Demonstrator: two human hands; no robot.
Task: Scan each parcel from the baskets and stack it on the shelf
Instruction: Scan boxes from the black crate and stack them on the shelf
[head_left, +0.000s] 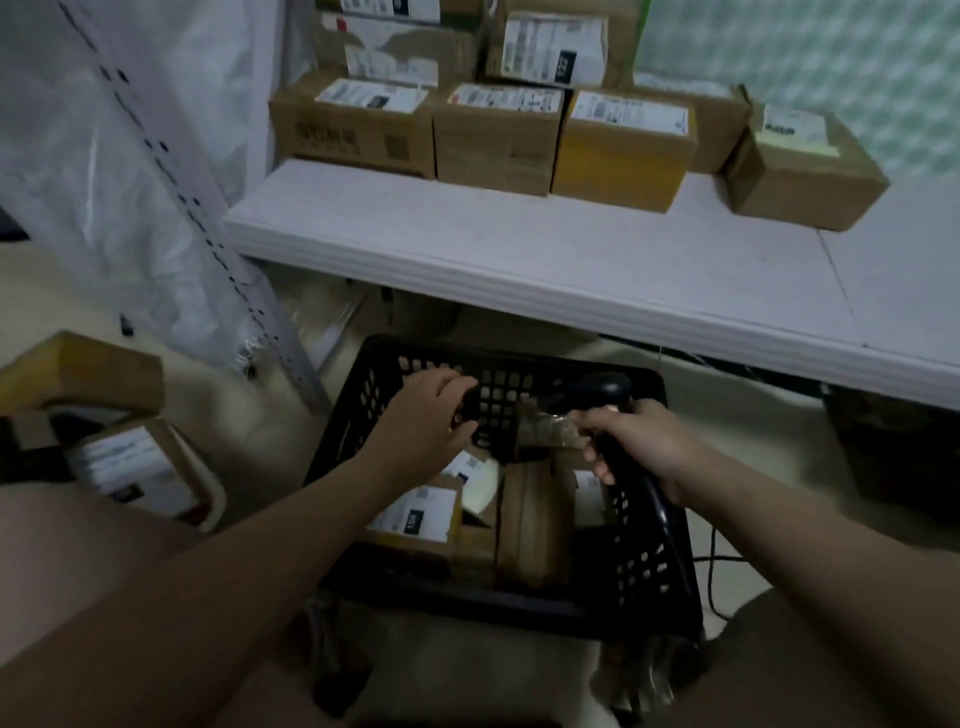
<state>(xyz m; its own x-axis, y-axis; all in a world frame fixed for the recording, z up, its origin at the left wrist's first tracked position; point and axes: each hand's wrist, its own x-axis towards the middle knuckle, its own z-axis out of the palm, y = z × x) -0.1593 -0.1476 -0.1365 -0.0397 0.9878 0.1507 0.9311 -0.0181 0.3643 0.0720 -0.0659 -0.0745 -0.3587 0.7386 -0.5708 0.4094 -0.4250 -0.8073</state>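
**Basket** (644, 561): black plastic, on the floor just below the shelf (519, 244). It held several cardboard parcels, among them a labelled parcel (415, 519) beside our left forearm.

**Left hand** (426, 415): inside the basket near its far wall, fingers bent over something dark. We could not tell whether it gripped anything.

**Right hand** (639, 441): wrapped tight round the handle of the scanner (597, 389), with the scanner's head above the parcels.

**Shelf stock:** labelled boxes (493, 135) stood in a row along the back, with more stacked on top.

**Handling note:** we judged it best to lift one parcel clear and turn its label up toward the scanner head. Both should be held steady for the read. The parcel could then be set square against the stacked row.
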